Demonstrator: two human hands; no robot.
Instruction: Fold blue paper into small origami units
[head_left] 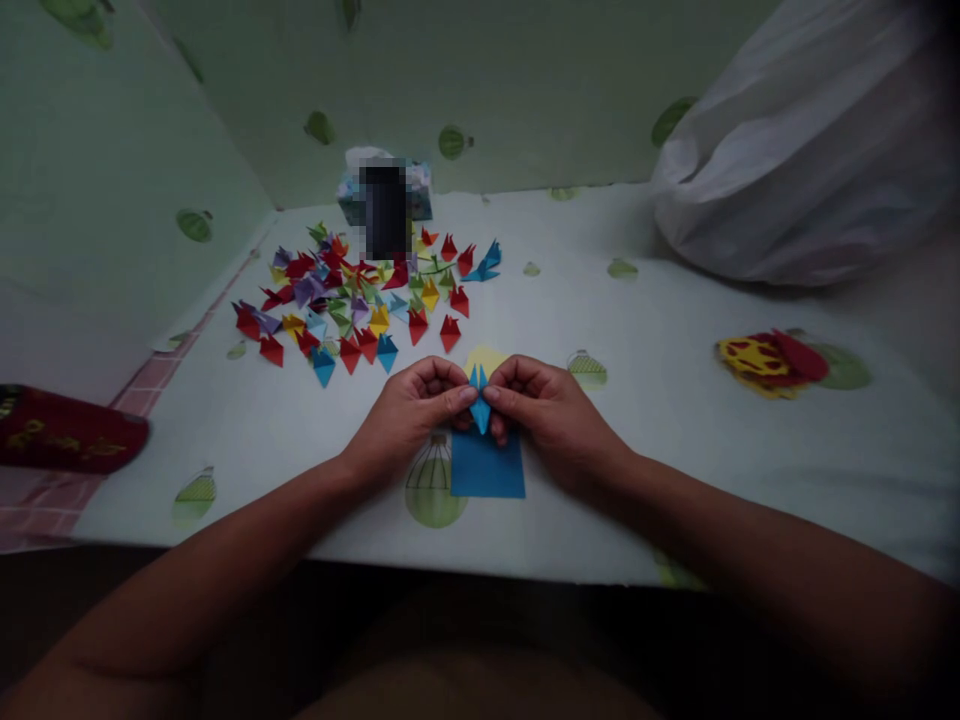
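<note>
A folded blue origami paper piece (481,408), with two narrow points upward and one point downward, is pinched between both hands. My left hand (420,400) grips its left edge with thumb and curled fingers. On its right edge, my right hand (541,405) closes in the same way. Flat on the table under the hands lies a square sheet of blue paper (488,475), its upper part covered by the fingers. Some yellow paper (486,356) shows just behind the hands, partly hidden.
Many small folded paper pieces (366,343) in several colours spread over the table's back left. Behind them stands a tissue box (423,190) with a pixelated dark object before it. A white plastic bag (795,170), red-and-yellow cutouts (772,362) and a red cylinder (75,430) lie at the sides.
</note>
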